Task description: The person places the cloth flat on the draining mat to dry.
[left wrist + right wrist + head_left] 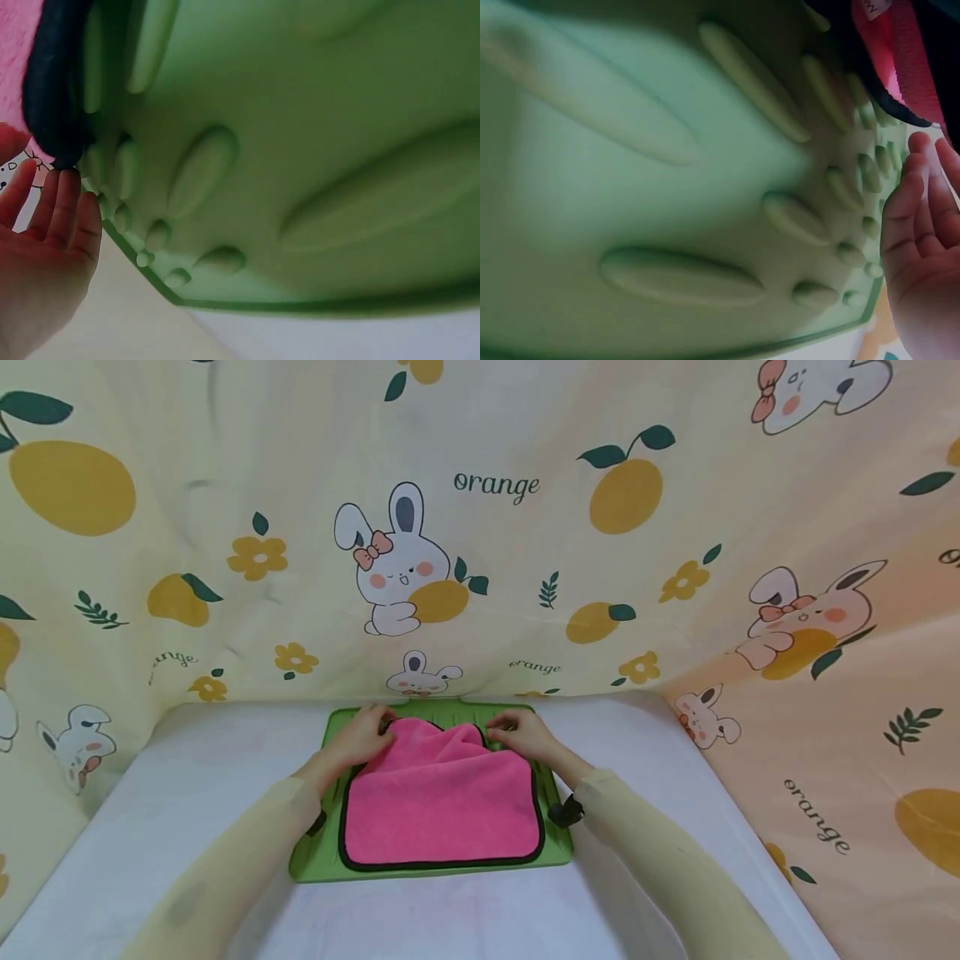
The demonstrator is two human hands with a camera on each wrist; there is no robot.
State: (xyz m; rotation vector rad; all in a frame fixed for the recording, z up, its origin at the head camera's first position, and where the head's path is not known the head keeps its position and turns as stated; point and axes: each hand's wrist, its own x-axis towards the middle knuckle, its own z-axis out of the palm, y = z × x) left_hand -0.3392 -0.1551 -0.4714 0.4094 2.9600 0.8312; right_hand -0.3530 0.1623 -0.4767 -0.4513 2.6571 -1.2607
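A pink cloth with black edging lies over a green ribbed board. Its near part is flat, while the far part is raised and wrinkled between the hands. At the far left corner, my left hand pinches the black edge between thumb and fingers. My right hand pinches the edge at the far right. In the left wrist view the left hand is at the dark trim of the cloth. A white tag shows on the cloth above the right hand in the right wrist view.
The green board lies on a white-covered table, its far edge close to a hanging curtain printed with rabbits and oranges. The curtain continues along the left and right sides. A black wrist strap shows at the right sleeve.
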